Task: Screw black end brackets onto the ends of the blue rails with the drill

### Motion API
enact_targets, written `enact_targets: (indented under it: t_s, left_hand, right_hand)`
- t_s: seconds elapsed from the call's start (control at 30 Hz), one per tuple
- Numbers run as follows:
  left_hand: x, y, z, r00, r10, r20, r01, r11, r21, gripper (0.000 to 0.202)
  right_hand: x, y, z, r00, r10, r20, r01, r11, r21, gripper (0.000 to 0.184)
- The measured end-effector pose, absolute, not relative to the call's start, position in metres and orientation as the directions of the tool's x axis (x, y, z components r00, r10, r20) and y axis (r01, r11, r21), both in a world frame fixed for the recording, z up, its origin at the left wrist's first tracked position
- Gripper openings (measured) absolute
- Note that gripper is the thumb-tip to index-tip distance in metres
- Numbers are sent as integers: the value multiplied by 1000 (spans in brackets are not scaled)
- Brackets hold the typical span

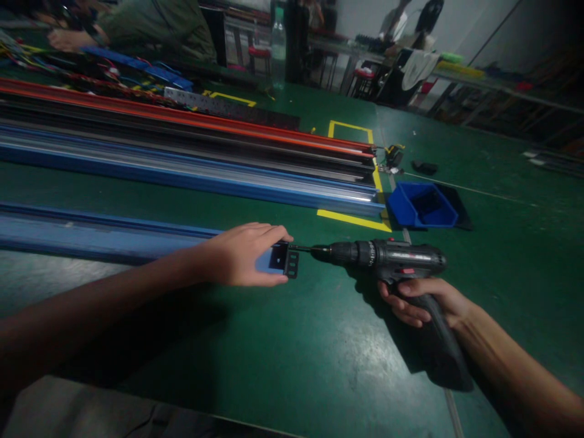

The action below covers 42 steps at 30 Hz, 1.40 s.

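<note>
A long blue rail (104,236) lies across the green table, its right end capped by a small black end piece (287,260). My left hand (244,254) is wrapped over that end of the rail, fingers closed around it. My right hand (426,302) grips the handle of a black cordless drill (392,258), held level. The drill's bit points left and touches the black end piece just beyond my left fingertips.
Several more long rails (191,155), blue, grey and orange-red, lie farther back. A blue bin (422,205) sits at their right end by yellow floor-tape marks (353,219). Another person's arm (73,39) rests at the far left. A plastic bottle (278,42) stands at the back.
</note>
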<state>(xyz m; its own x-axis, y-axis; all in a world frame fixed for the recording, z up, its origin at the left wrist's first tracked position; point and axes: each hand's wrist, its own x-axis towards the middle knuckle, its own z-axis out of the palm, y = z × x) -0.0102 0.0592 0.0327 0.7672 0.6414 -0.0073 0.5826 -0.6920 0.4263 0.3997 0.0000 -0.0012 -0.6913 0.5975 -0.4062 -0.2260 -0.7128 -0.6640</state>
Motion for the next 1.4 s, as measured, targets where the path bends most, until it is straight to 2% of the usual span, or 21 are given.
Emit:
enact_targets:
  t_s: [0.17, 0.3, 0.37, 0.67, 0.97, 1.4]
  left_hand:
    - [-8, 57, 31, 744, 668, 18, 619, -699, 359, 67]
    - [-7, 56, 28, 747, 663, 44, 636, -733, 243, 60]
    - [-7, 57, 28, 749, 661, 45, 638, -738, 221, 59]
    - [-8, 62, 33, 763, 646, -5, 614, -723, 317, 60]
    - [-16, 63, 37, 739, 669, -76, 647, -674, 358, 58]
    - [-16, 64, 41, 716, 691, -104, 674, -644, 363, 57]
  right_hand:
    - [400, 0, -2, -700, 599, -389, -230, -705, -671, 24]
    - [399, 1, -1, -699, 602, -386, -231, -700, -675, 25]
    - [399, 1, -1, -698, 604, -385, -228, -697, -680, 24]
    - [396, -1, 5, -681, 602, -417, -204, -702, -682, 22]
    - [385, 2, 10, -670, 612, -420, -204, -696, -689, 22]
    - [387, 15, 10, -701, 590, -401, -151, -672, -725, 25]
